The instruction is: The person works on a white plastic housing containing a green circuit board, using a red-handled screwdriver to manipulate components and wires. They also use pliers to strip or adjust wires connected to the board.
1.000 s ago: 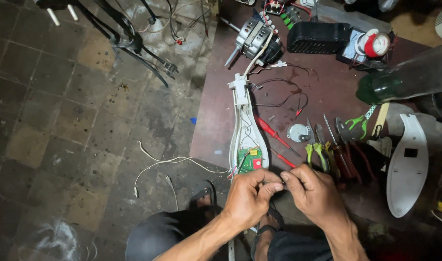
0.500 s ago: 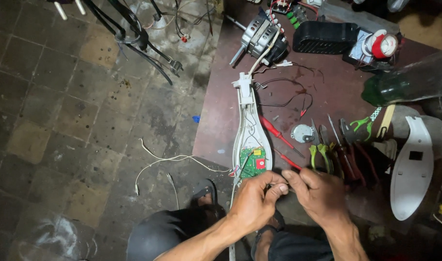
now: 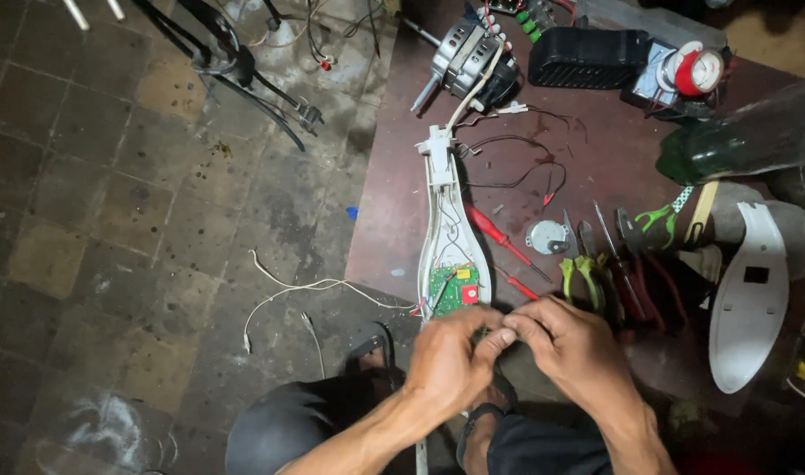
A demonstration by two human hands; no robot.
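Hands (image 3: 517, 352) at white casing (image 3: 446, 229)

Dark reddish-brown bench (image 3: 596, 167) cluttered: grey electric motor (image 3: 466, 60) at far edge, black ribbed plastic box (image 3: 587, 57) beside it, red-and-white tape roll (image 3: 699, 70) further right. Red-handled screwdriver (image 3: 495, 230) lies near round silver metal disc (image 3: 547, 236). Yellow-green-handled pliers (image 3: 582, 274) next to it. Loose white curved plastic cover (image 3: 751, 295) at right. White cable (image 3: 297, 290) on tiled floor (image 3: 94, 220).
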